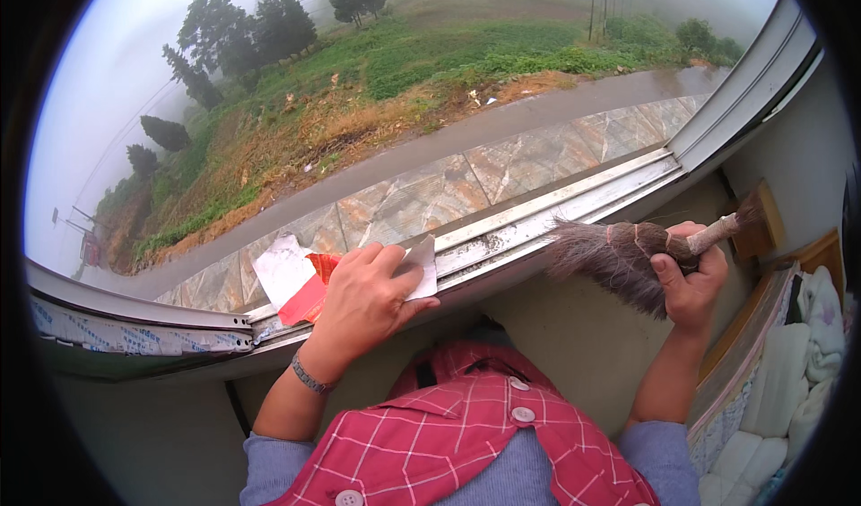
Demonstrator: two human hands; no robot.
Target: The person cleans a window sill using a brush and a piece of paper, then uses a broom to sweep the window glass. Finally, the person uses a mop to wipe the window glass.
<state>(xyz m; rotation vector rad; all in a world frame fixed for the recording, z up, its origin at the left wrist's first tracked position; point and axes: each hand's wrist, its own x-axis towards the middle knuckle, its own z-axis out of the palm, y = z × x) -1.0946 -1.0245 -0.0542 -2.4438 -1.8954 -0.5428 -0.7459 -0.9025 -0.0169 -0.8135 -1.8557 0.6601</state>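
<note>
My left hand [370,294] grips a folded piece of red and white paper or card [296,284] at the left part of the window sill track [511,237]. One pale edge of it sticks out past my thumb. Dark dirt lies in the white track to the right of that hand. In my right hand [693,274] is a small bound hand brush of dark fibres [605,257], held around its bound part near the handle. Its bristles point left, with their tips beside the track's inner edge.
The window stands open onto a tiled outer ledge [417,200], a wet road [377,163] and a grassy slope. At left is a frame with printed protective film [141,334]. A bed with pale bedding [773,385] is at lower right, near a wooden piece [760,223].
</note>
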